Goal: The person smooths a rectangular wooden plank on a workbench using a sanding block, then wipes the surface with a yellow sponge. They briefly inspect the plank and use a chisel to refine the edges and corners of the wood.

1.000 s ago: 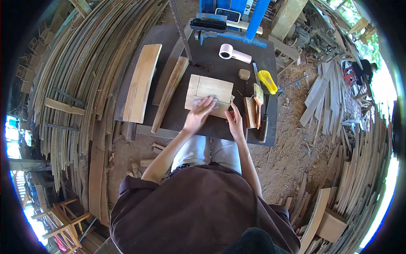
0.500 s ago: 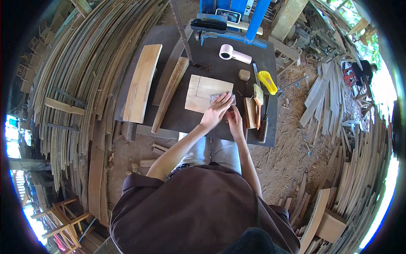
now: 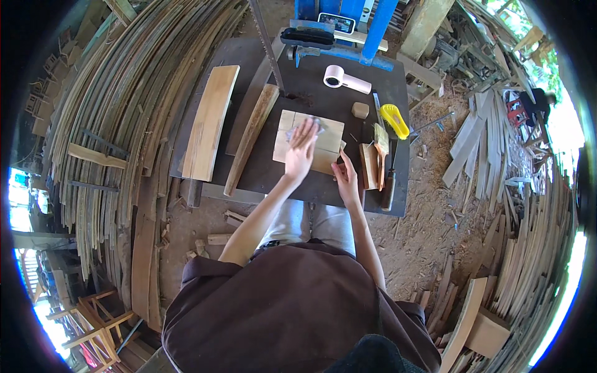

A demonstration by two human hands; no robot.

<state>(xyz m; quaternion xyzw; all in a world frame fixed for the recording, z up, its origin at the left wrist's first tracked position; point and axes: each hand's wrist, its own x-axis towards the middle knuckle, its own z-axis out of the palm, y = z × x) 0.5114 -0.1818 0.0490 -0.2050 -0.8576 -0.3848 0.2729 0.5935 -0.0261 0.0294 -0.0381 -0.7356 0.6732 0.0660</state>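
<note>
A pale, square wooden board [image 3: 328,138] lies flat on the dark table, with thin lines across its face. My left hand [image 3: 301,148] is over its upper middle, slightly smeared, fingers laid flat on a small grey sheet that looks like sandpaper [image 3: 320,130]. Most of that sheet is hidden under the fingers. At the board's lower right corner, my right hand [image 3: 346,173] grips the edge between thumb and fingers. Right of it lie a wooden block [image 3: 369,166], a paintbrush [image 3: 380,149], a wooden-handled chisel [image 3: 388,189] and a yellow brush [image 3: 394,121].
A saw blade [image 3: 266,46] rises through the dark table [image 3: 267,180]. A long plank [image 3: 210,124] and a rough wooden strip [image 3: 251,140] lie left. Beyond the board are a small wood block [image 3: 360,110], a pink handheld device [image 3: 346,79] and a phone [image 3: 336,23]. Stacked timber flanks both sides.
My left hand has slid the sandpaper up and left across the board, away from my right hand. The right hand stays at the board's corner.
</note>
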